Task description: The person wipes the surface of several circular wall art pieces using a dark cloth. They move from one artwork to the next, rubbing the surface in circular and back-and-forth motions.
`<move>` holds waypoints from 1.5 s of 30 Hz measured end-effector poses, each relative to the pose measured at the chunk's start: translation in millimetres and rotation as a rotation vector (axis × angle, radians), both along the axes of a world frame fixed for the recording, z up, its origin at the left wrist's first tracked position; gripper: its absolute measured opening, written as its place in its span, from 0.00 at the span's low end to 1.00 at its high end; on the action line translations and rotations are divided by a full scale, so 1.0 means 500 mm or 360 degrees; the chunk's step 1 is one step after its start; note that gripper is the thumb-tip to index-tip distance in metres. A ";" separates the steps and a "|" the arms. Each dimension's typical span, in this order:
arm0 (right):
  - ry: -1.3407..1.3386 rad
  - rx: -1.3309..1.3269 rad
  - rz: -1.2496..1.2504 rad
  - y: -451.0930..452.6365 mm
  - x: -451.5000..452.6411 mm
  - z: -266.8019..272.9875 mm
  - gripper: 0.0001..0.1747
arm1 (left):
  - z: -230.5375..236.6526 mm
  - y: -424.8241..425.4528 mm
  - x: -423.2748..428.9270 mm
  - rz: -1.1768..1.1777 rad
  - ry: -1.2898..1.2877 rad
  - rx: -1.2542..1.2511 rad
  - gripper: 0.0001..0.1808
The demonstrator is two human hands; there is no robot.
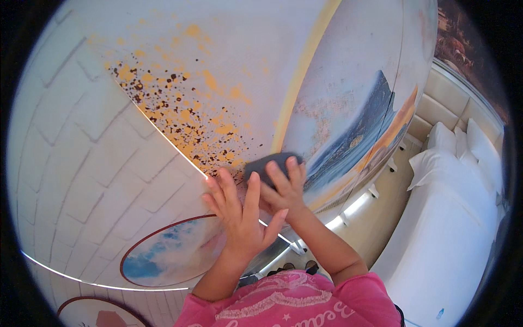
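A dark grey pad [262, 165] lies flat against a large printed panel [253, 49], where the panel's yellow stripe [292, 100] ends. My right hand [284, 188] holds the pad against that surface, fingers spread over it. To its left, my left hand [241, 212] is spread with nothing in it; its fingertips are at the lower end of the bright panel edge [155, 126]. Yellow and dark brown splatters [179, 110] cover the print just above the left fingers. Whether the left palm touches the surface cannot be seen.
A brick-patterned panel [86, 151] with a round sky picture [163, 257] adjoins on the left. At right, a white-covered bed [441, 229] with pillows [443, 139] stands beyond a strip of floor [367, 233]. Small white feet [373, 191] line the panel's lower edge.
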State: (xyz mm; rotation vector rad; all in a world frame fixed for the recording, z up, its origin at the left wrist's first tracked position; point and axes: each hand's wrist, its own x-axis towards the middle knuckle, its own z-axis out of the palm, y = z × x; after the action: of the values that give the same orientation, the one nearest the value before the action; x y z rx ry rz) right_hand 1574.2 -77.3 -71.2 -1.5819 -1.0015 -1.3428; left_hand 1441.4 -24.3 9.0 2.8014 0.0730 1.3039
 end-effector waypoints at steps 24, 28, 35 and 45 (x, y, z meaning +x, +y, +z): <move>0.0362 -0.0089 0.0020 0.078 -0.133 -0.205 0.31 | -0.074 -0.012 0.010 -0.0042 0.0252 0.0067 0.46; 0.0456 -0.0001 0.0068 0.046 -0.102 -0.242 0.32 | -0.107 -0.020 0.017 0.0009 0.0297 0.0130 0.42; 0.0658 0.0274 0.0042 -0.035 0.002 -0.272 0.34 | -0.151 -0.033 0.025 0.0038 0.0390 0.0108 0.41; 0.1072 0.0468 -0.0027 -0.016 -0.040 -0.299 0.40 | -0.171 -0.023 0.028 0.0074 0.0436 0.0206 0.42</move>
State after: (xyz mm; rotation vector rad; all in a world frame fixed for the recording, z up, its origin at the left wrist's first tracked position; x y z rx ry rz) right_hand 1554.2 -85.1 -220.7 -1.6382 -0.3602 -0.8147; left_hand 1455.3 -35.9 -76.4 3.0891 0.0662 0.9561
